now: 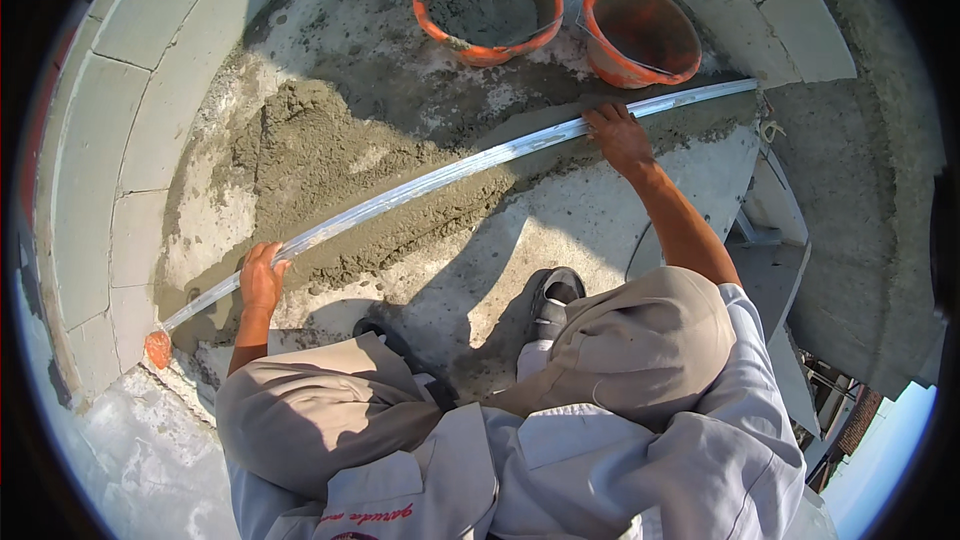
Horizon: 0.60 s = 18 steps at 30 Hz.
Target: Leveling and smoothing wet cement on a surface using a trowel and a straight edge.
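Bar gripped; red lettering on shirt

Constr. site: damp mortar on flr, orange bkts, block walls.

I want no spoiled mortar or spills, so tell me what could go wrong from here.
The smaller orange bucket stands just beyond the metal bar, so pushing the bar away might knock it. The bar reaches well past the right hand; that end could dip and gouge the mortar. Beyond the left hand, the other end comes close to the block wall and may scrape it.
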Each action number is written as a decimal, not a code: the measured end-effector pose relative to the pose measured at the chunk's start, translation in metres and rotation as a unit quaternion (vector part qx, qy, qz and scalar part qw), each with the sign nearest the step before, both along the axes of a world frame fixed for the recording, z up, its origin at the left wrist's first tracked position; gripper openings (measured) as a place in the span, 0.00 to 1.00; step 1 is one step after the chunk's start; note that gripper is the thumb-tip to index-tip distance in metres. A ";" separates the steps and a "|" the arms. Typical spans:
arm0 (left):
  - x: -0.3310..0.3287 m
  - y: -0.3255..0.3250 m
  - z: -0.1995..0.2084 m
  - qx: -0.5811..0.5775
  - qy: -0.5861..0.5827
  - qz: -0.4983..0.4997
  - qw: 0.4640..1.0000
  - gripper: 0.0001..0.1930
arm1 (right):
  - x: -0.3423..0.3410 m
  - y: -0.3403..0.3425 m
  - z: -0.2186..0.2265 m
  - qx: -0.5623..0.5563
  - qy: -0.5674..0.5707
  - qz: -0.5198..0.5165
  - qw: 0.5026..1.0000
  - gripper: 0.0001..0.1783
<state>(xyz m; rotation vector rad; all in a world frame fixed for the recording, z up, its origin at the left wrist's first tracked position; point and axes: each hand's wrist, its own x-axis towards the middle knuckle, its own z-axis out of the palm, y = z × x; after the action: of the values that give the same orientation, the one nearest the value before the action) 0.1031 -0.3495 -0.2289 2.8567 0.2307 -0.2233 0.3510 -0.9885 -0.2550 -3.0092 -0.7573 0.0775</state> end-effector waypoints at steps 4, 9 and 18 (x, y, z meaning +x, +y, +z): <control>-0.003 -0.005 0.000 0.015 0.006 0.012 1.000 0.18 | -0.002 0.003 0.000 0.015 -0.002 0.017 1.000 0.23; -0.003 -0.001 -0.020 0.038 -0.006 -0.008 0.999 0.17 | -0.003 -0.028 -0.019 -0.015 -0.010 0.042 0.999 0.25; -0.015 0.010 -0.020 0.035 -0.026 0.005 0.999 0.18 | -0.005 -0.013 -0.018 -0.039 0.013 0.042 0.998 0.25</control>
<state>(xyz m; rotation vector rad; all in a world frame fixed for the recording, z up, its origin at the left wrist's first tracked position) 0.0878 -0.3400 -0.2486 2.9246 0.2479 -0.1399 0.3456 -1.0018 -0.2728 -3.0422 -0.8997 0.1534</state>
